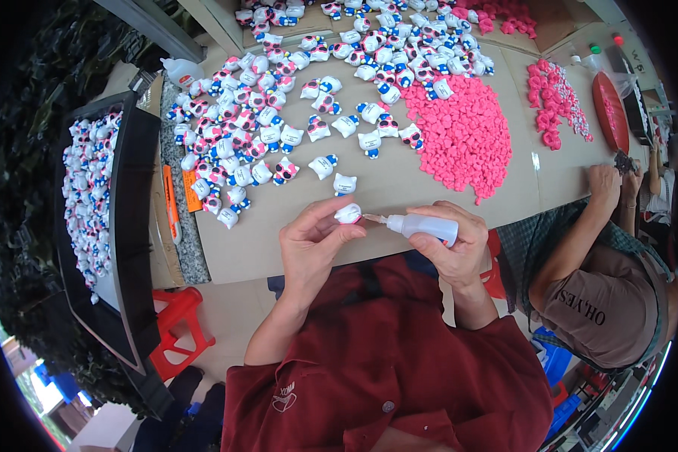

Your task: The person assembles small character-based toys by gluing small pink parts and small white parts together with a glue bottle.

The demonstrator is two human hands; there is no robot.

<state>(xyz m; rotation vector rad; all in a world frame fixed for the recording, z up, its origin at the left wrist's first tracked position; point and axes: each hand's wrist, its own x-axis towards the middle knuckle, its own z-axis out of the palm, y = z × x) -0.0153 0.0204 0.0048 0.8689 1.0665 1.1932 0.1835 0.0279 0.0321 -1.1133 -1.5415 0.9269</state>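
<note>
Between the thumb and fingers of my left hand (313,239) is a small white cat figurine (347,214) with a bit of pink at its edge. My right hand (455,245) grips a translucent glue bottle (428,227), tilted so that its narrow nozzle (374,218) meets or nearly meets the figurine. Just beyond my hands, loose white-and-blue cat figurines (345,184) lie on the table, several with pink parts on their faces. A heap of small pink pieces (459,135) spreads out to the right of them.
At left stands a black tray (125,173) of figurines beside an orange utility knife (172,203). A white bottle (181,72) sits at the back left. Another person (595,286) works at right near a red dish (610,113). Red stool (179,328) below.
</note>
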